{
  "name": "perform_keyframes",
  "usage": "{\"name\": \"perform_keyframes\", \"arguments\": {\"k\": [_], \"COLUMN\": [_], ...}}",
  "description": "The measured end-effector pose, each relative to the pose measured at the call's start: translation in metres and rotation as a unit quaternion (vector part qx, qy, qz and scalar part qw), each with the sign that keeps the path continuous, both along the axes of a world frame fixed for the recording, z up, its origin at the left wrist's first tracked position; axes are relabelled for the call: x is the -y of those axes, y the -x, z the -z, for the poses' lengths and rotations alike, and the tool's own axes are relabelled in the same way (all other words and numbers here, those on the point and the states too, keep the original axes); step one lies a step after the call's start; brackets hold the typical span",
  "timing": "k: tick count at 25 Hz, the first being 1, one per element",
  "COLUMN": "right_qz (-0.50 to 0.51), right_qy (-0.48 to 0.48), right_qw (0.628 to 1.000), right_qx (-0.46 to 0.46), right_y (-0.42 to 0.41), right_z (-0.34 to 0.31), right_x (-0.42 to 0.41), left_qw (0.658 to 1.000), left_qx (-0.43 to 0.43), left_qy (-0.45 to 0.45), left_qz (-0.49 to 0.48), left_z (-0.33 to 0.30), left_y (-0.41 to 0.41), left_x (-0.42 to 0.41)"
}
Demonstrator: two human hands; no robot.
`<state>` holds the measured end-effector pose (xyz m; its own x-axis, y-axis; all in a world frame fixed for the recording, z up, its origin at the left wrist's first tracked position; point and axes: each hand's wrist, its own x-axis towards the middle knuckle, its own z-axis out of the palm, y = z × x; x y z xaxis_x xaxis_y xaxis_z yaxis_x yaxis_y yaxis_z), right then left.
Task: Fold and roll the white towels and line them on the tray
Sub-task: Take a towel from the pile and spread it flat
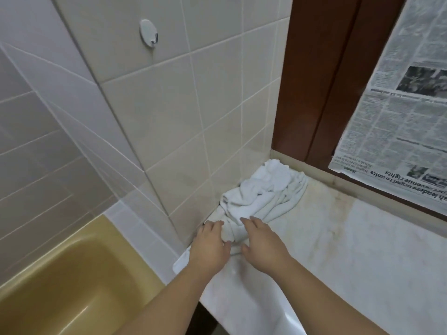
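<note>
Reaching over the marble counter [350, 250], you had both hands down on the near end of the white towels [263, 197]. Your left hand [209, 247] lay flat, fingers straight and slightly spread, palm pressing the cloth by the tiled wall [193, 112]; it gripped nothing. Your right hand [261, 243] was just beside it, fingers extended toward the far side, fingertips touching the crumpled fabric, thumb out to the left; also no grip. The towels sat bunched in the far left corner of the counter, where the tiled wall met the brown wooden frame [321, 76], with one flatter part running near-left under your left hand and a corner hanging over the counter edge. How many towels were in the heap, I couldn't tell. A newspaper sheet [399, 112] covered the pane at far right, printed upside down. A yellow bathtub [60, 281] sat at near left, below the counter. A white wall hook [148, 33] was stuck on a tile well above the towels.
</note>
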<state>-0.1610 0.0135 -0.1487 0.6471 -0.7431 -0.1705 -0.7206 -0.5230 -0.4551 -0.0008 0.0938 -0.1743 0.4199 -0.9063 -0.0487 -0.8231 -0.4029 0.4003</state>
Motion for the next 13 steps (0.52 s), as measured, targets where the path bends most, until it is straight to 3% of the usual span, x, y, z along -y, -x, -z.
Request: {"name": "perform_keyframes", "arguments": {"k": [7,13], "right_qz": [0.063,0.101], "right_qy": [0.003,0.020], "right_qw": [0.998,0.994], "right_qx": [-0.010,-0.020], "right_y": [-0.039,-0.049], "right_z": [0.018,0.024], "right_x": [0.032,0.046], "left_qw": [0.998,0.984], "left_qx": [0.001,-0.068], "left_qy": [-0.043,-0.102], "left_qz": [-0.042,-0.130], "left_z": [0.006,0.003], "left_y": [-0.001,0.013], "left_x": [0.043,0.062]}}
